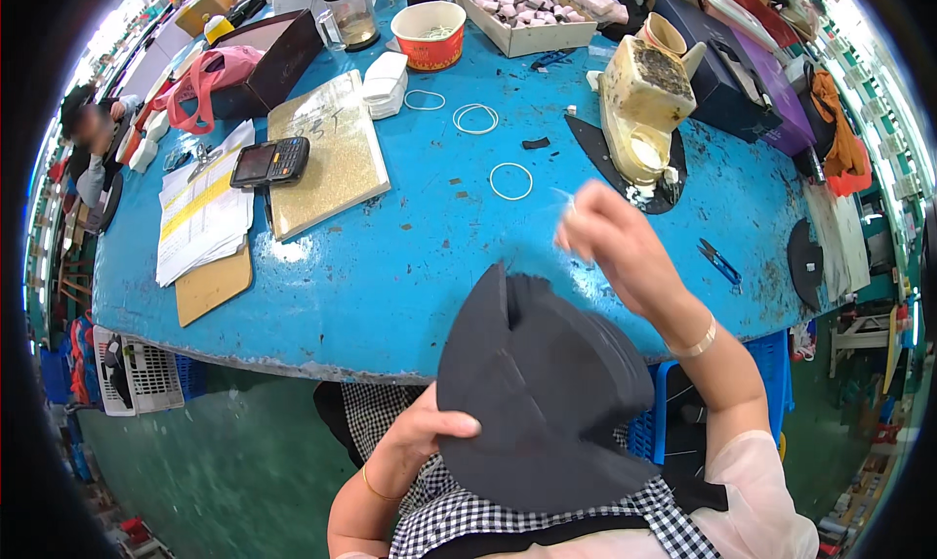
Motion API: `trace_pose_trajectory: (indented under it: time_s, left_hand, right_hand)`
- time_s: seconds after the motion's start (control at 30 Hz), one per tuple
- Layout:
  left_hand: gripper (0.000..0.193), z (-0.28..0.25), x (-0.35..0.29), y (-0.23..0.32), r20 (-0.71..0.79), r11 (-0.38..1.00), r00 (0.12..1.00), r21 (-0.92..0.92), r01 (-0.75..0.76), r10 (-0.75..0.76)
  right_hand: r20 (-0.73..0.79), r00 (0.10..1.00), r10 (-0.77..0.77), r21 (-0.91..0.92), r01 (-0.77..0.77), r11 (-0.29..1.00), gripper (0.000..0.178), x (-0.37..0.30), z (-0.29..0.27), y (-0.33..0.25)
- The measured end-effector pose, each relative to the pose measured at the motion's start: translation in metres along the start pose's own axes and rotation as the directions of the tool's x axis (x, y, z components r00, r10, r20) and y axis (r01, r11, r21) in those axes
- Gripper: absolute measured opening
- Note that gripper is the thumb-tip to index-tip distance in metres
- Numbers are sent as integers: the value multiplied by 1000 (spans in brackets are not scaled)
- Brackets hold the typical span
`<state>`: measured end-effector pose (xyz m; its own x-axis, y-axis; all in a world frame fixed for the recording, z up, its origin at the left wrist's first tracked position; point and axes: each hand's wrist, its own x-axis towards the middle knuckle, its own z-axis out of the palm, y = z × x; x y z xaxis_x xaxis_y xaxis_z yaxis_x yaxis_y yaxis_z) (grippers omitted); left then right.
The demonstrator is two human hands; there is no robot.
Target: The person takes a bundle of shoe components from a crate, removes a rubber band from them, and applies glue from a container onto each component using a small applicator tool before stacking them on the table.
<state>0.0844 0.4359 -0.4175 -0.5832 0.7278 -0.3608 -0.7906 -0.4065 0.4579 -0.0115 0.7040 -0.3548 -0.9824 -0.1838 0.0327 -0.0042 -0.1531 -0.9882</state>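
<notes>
The step in hand appears to be handling the black stack (pixel 527 403), which the left hand (pixel 427 424) grips at its left edge, thumb pressed on top and fingers hidden beneath. The right hand (pixel 617 242), blurred, is raised apart from the stack's far right side, over the blue table (pixel 361 310), its fingers partly curled; whether they hold anything cannot be told. The next move seems to need a steady left grip, as the stack spreads rightward from that thumb, above the checked apron (pixel 427 522).
</notes>
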Motion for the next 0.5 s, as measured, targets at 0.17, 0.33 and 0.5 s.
trace_pose_trajectory:
  time_s: [0.17, 0.33, 0.5]
  left_hand:
    - [90, 22, 10, 10, -76, 992, 997, 127, -12, 21]
    - [84, 7, -1, 7, -211, 990, 968, 10, -139, 138]
    - [76, -4, -35, -12, -464, 937, 814, 188, -295, 350]
  right_hand:
    - [67, 996, -54, -510, 81, 857, 11, 95, -28, 27]
    - [256, 948, -188, -842, 314, 439, 9, 116, -29, 46]
    - [329, 941, -79, -933, 337, 131, 6, 130, -23, 55]
